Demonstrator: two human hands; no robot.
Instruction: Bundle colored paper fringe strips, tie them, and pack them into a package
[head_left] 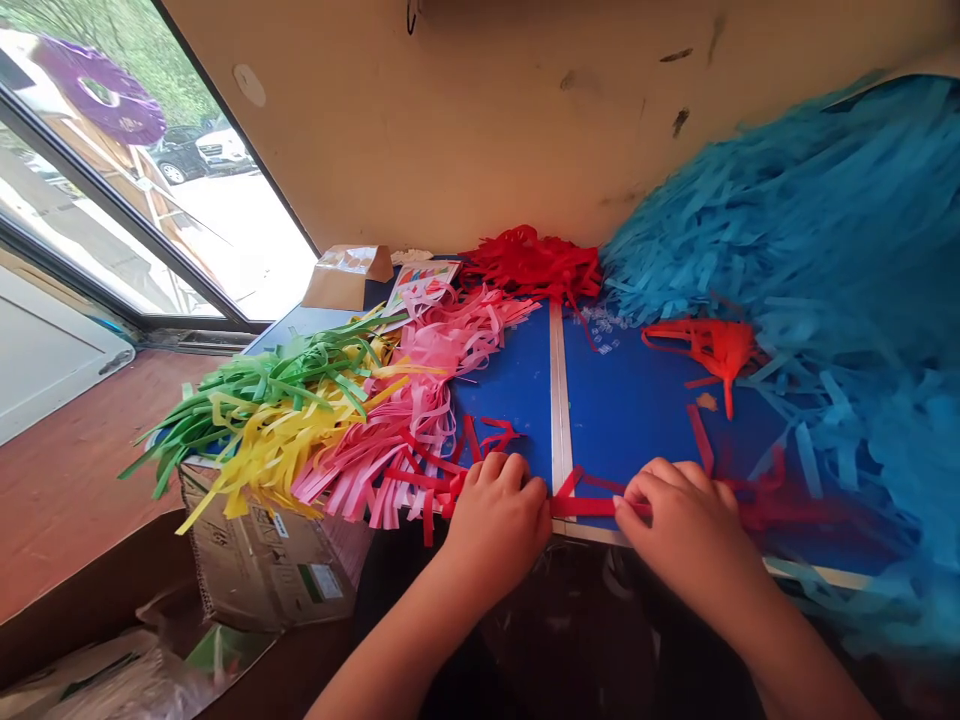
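Low at the table's front edge, a red paper tassel (589,507) is stretched between my two hands. My left hand (499,515) is closed round its middle, with fringe strips spreading out on the left side. My right hand (679,510) pinches it further right, thumb and forefinger together, and blurred red strips trail beyond the knuckles. Close to the left hand lie pink tassels (409,430). An orange-red tassel (712,345) rests above the right hand. What sits inside the left fist is hidden by the fingers.
Green tassels (270,375) and yellow tassels (300,435) hang over the blue table's (510,370) left edge. A red tassel pile (529,262) lies at the back, near small clear plastic bits (604,325). Blue fringe (862,250) heaps on the right. A cardboard box (262,560) stands below left.
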